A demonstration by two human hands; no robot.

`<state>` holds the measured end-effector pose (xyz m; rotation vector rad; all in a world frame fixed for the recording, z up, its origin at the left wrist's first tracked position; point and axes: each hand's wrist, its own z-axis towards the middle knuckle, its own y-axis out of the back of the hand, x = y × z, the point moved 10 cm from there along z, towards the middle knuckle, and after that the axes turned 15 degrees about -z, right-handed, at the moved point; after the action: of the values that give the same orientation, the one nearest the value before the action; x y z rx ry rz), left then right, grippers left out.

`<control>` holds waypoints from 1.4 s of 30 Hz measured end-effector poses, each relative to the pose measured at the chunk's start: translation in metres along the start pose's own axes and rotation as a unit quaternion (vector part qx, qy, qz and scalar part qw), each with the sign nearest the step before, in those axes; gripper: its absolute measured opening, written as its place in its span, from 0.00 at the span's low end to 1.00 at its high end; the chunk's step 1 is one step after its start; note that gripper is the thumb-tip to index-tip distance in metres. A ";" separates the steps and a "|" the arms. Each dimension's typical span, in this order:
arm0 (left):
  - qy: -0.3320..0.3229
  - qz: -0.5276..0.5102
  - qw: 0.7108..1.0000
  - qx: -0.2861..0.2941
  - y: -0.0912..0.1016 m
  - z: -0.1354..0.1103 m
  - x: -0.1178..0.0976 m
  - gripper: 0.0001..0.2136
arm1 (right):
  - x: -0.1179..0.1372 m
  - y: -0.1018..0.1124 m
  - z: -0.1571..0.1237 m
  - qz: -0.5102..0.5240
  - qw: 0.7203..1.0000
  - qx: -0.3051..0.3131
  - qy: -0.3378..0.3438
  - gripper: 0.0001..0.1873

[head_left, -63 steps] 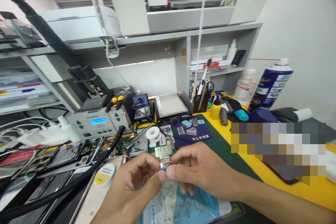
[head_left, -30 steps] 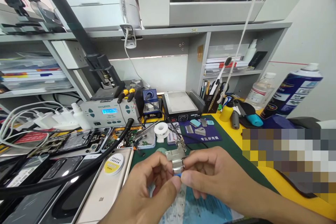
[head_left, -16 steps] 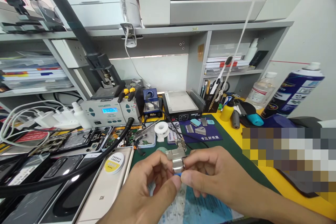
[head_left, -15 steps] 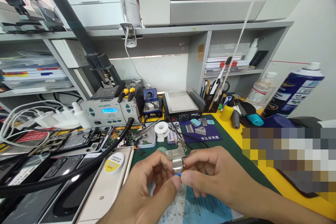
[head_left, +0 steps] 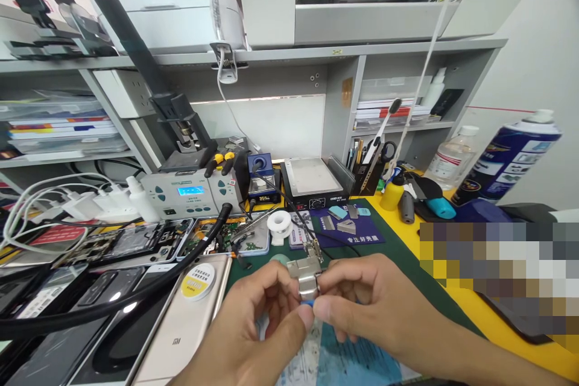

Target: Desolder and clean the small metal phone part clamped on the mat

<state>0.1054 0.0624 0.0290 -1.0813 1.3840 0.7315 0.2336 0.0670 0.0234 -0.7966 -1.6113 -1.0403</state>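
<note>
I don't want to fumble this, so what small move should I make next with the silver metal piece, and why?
Maybe shift the thumb of your right hand slightly: it and your left hand partly hide the blue bit at the near end of the silver metal piece.

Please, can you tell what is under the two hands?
A flat blue-and-white sheet shows below the left hand and right hand. What their palms cover cannot be seen.

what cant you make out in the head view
All in the head view:
Blue piece: mostly covered by the thumbs of the left hand and right hand.
Metal part: sides partly hidden by both hands.
Blue sheet: cut off by the lower edge.
Round label: smallest print, too small.
Pixelated patch: hides what's behind.
</note>
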 end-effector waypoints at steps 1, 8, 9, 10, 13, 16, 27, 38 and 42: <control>0.001 0.001 1.000 -0.001 0.000 0.000 0.000 0.26 | 0.000 0.000 0.000 -0.001 1.000 0.000 0.001 0.15; -0.015 0.009 1.000 -0.009 -0.001 -0.003 -0.006 0.24 | 0.001 0.001 -0.003 -0.012 1.000 -0.002 0.000 0.15; -0.017 0.010 1.000 -0.009 -0.001 -0.003 -0.007 0.23 | 0.001 0.001 -0.004 -0.010 1.000 -0.003 -0.003 0.16; -0.017 0.012 1.000 -0.010 -0.001 -0.003 -0.007 0.23 | 0.000 0.001 -0.004 -0.008 1.000 -0.004 -0.007 0.16; -0.015 0.019 1.000 -0.011 -0.001 -0.003 -0.006 0.23 | -0.001 0.001 -0.002 -0.007 1.000 -0.001 -0.009 0.16; -0.018 0.027 0.999 -0.013 0.000 -0.002 -0.006 0.22 | 0.000 0.001 -0.001 -0.015 1.000 0.000 -0.006 0.16; -0.047 0.066 0.996 -0.027 0.001 -0.002 -0.013 0.16 | -0.001 0.000 -0.002 -0.038 0.999 -0.001 -0.010 0.18; -0.082 0.104 0.990 -0.042 0.004 -0.004 -0.018 0.15 | -0.004 -0.002 0.000 -0.015 1.000 0.005 0.004 0.17; -0.085 0.118 0.988 -0.049 0.005 -0.004 -0.017 0.14 | -0.004 -0.002 -0.002 -0.019 1.000 0.010 0.004 0.16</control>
<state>0.0977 0.0635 0.0457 -0.9158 1.3520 1.0495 0.2337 0.0640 0.0193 -0.7500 -1.6336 -1.0525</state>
